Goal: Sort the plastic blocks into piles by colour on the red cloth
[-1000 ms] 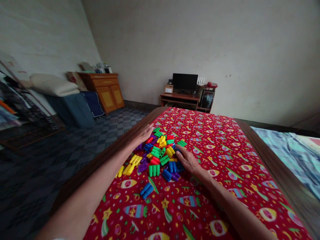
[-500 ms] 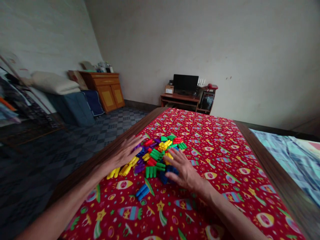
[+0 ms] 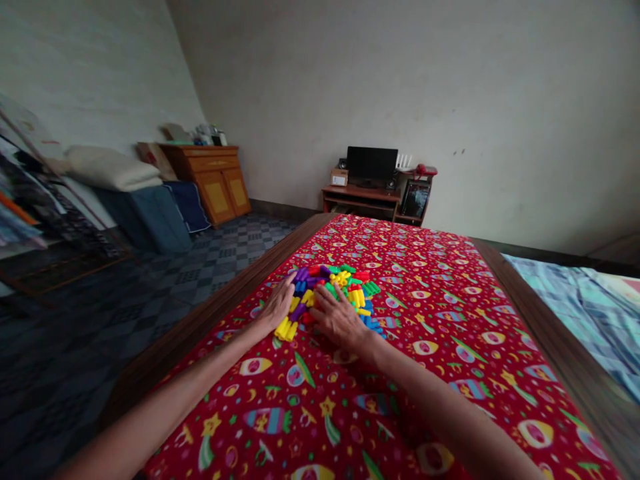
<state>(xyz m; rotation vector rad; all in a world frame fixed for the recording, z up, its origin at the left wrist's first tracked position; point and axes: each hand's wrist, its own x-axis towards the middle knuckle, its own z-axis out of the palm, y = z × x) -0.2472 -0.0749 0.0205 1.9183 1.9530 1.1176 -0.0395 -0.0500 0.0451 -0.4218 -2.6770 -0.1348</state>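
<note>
A heap of small plastic blocks (image 3: 340, 283) in yellow, green, red, blue and purple lies on a table covered with a red patterned cloth (image 3: 440, 320). My left hand (image 3: 277, 307) lies flat against the heap's near left side, fingers stretched out, touching yellow and purple blocks. My right hand (image 3: 337, 317) rests palm down on the heap's near side, fingers spread over the blocks. Neither hand grips anything. Both forearms reach in from the bottom of the view.
The table's brown wooden edge (image 3: 215, 313) runs along the left. A bed with a blue checked sheet (image 3: 580, 300) lies to the right. Beyond the table stand a desk with a monitor (image 3: 373, 163) and a wooden cabinet (image 3: 213, 180) by the left wall.
Both hands have swept inward and forward, pushing the scattered blocks into a tighter heap farther up the table. The loose blue block near me is now gathered in.
</note>
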